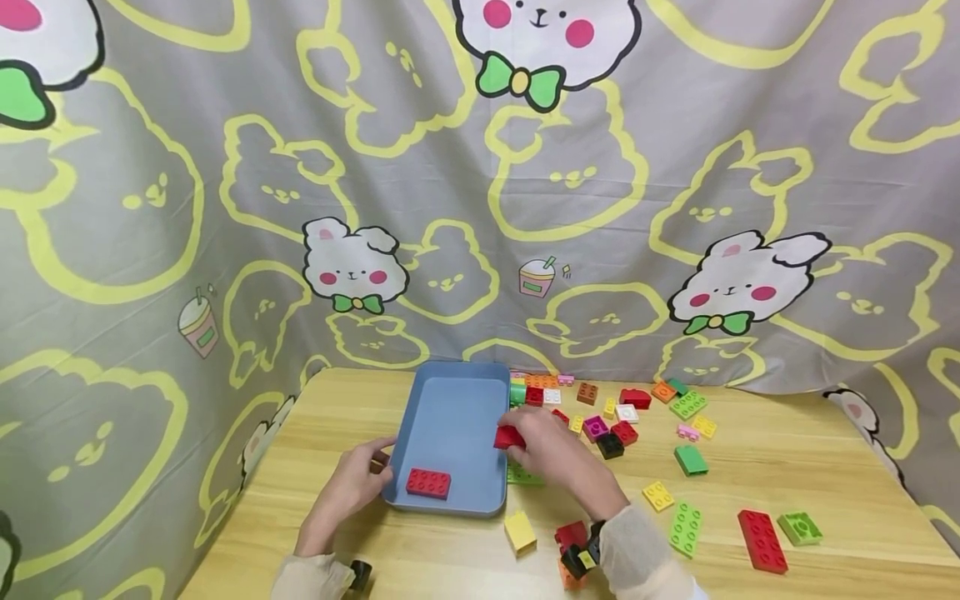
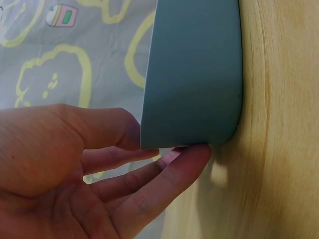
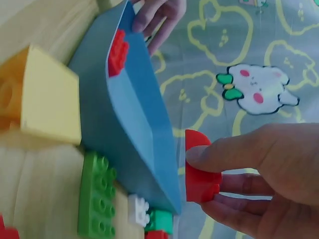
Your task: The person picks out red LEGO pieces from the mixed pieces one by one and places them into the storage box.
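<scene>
A blue tray [image 1: 450,417] lies on the table with a red brick [image 1: 428,483], studs up, in its near left corner. My left hand [image 1: 360,477] is at the tray's left side; in the left wrist view its thumb [image 2: 112,128] meets the rim while other fingertips touch the outer wall. Over the tray's right edge, my right hand [image 1: 546,446] holds a red toy brick [image 1: 507,437]. The right wrist view shows this brick [image 3: 199,174] with a rounded top corner, pinched between thumb and fingers, above the rim.
Building bricks of several colours are scattered right of the tray, among them a yellow brick [image 1: 521,533], a long red brick [image 1: 762,541] and a light green brick [image 1: 686,528]. A green brick [image 1: 523,475] lies against the tray's right side. A patterned curtain [image 1: 450,192] hangs behind the table.
</scene>
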The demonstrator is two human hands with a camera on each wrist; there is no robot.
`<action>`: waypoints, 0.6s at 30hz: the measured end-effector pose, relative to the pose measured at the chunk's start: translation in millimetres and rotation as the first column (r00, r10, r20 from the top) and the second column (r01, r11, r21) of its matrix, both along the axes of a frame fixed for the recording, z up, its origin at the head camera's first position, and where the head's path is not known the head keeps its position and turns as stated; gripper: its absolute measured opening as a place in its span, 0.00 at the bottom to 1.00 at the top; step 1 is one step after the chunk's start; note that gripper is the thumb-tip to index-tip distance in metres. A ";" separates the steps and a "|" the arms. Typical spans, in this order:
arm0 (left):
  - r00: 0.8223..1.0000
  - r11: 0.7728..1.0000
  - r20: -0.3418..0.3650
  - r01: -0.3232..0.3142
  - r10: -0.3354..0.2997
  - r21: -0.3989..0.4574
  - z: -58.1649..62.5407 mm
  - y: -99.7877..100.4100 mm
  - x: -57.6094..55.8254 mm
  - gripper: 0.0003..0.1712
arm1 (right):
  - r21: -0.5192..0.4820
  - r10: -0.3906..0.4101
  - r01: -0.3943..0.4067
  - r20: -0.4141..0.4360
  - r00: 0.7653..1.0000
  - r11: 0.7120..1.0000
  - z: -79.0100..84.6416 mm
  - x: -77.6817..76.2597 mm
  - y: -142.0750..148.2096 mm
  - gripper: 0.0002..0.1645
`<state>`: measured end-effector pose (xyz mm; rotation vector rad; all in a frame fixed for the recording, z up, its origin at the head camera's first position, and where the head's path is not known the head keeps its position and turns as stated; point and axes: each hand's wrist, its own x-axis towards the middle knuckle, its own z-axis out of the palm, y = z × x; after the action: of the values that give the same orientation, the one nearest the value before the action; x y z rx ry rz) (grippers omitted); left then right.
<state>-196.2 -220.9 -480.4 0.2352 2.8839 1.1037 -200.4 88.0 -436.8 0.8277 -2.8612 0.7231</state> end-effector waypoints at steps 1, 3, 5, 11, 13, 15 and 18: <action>1.000 1.000 -0.004 0.002 -0.002 -0.002 0.1 -0.2 -0.2 0.27 | -0.001 0.007 -0.007 -0.001 1.000 1.000 1.7 2.0 -1.9 0.19; 1.000 1.000 -0.006 0.003 -0.003 -0.001 0.5 -0.3 -0.2 0.27 | -0.001 0.019 -0.019 -0.003 1.000 1.000 3.7 5.5 -5.7 0.19; 1.000 1.000 -0.008 0.002 -0.002 0.001 0.8 -0.1 0.1 0.27 | -0.003 0.032 -0.032 0.001 0.999 0.999 3.8 8.2 -9.0 0.19; 1.000 1.000 -0.009 0.003 -0.003 0.008 0.2 -0.2 0.9 0.28 | 0.007 0.053 -0.054 0.033 0.998 0.999 -0.4 14.8 -18.2 0.20; 1.000 1.000 -0.005 0.002 -0.002 0.005 0.5 -0.1 1.0 0.28 | 0.014 0.062 -0.063 0.045 0.997 0.998 -1.6 17.3 -21.9 0.19; 1.000 1.000 -0.004 0.002 -0.002 0.001 1.0 0.0 0.9 0.28 | 0.023 0.085 -0.087 0.049 0.995 0.996 -3.3 19.1 -26.0 0.19; 1.000 1.000 -0.008 0.001 -0.001 0.000 1.2 0.2 0.1 0.28 | 0.046 0.126 -0.128 0.048 0.991 0.991 -6.2 21.6 -32.5 0.18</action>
<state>-196.1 -220.7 -479.3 0.2419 2.8904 1.1045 -178.7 55.4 -443.1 1.0216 -2.8976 0.6954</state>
